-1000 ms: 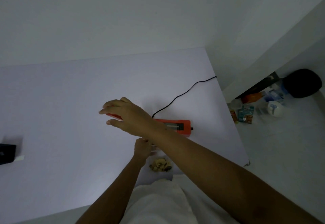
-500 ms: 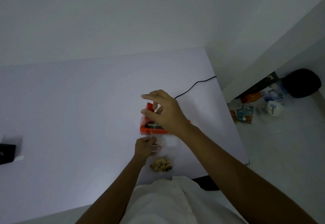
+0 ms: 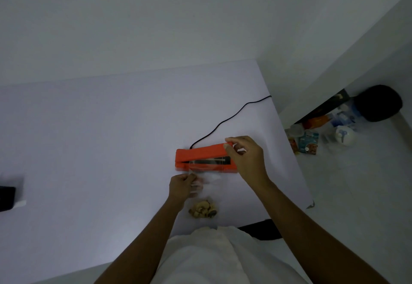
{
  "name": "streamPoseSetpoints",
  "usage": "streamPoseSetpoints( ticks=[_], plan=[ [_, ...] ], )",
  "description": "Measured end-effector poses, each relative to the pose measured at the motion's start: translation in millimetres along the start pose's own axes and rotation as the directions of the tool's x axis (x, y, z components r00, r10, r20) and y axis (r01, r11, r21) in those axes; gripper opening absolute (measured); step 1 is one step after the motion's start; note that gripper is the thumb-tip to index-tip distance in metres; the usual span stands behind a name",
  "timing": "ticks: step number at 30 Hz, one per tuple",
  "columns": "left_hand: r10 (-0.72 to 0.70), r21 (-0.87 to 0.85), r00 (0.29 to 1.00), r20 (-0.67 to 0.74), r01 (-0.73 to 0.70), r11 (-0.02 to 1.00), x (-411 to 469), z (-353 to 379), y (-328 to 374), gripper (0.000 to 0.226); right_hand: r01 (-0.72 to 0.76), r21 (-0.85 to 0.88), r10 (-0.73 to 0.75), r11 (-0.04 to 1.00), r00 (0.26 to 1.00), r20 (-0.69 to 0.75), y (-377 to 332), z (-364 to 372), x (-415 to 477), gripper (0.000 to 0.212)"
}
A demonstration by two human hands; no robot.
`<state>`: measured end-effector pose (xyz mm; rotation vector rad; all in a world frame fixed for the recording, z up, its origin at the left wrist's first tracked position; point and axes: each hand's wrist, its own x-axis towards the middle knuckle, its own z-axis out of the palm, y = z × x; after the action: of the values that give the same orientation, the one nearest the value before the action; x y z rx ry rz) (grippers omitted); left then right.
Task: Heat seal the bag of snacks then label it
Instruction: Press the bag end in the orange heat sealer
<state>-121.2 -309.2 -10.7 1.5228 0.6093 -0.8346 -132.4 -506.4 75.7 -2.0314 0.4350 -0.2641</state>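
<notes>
- The clear bag (image 3: 208, 183) of snacks (image 3: 202, 210) is laid near the front edge of the tabletop (image 3: 100, 139), toward its right side. Its top is placed on the base of the orange heat sealer (image 3: 200, 152), under the raised lid.
- The bag's left side is pinched by the left hand (image 3: 181, 186).
- The lid's right end is gripped by the right hand (image 3: 246, 156).
- A black cord (image 3: 231, 117) is led from the sealer to the right edge.

The right hand (image 3: 246, 158) was stretched forward, its thumb and curled fingers gripping the raised end of the sealer lid (image 3: 202, 151). Left of that grip and nearer the body, the left hand (image 3: 181, 186) pinched the bag (image 3: 211, 179) by its edge. Both forearms were bare and extended.
</notes>
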Motion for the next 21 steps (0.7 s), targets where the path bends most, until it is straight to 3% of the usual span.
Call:
streamPoseSetpoints(
  ticks=[12, 21],
  plan=[
    [-0.003, 0.01, 1.0, -0.006, 0.003, 1.0, 5, 0, -2, 0.022, -0.307, 0.07, 0.31, 0.949, 0.95, -0.037, 54, 2, -2, 0.018],
    [-0.019, -0.012, 1.0, -0.007, 0.019, 1.0, 7, -1, -3, 0.019, -0.384, 0.045, 0.385, 0.922, 0.923, -0.015, 76, 5, 0, 0.016]
  ],
)
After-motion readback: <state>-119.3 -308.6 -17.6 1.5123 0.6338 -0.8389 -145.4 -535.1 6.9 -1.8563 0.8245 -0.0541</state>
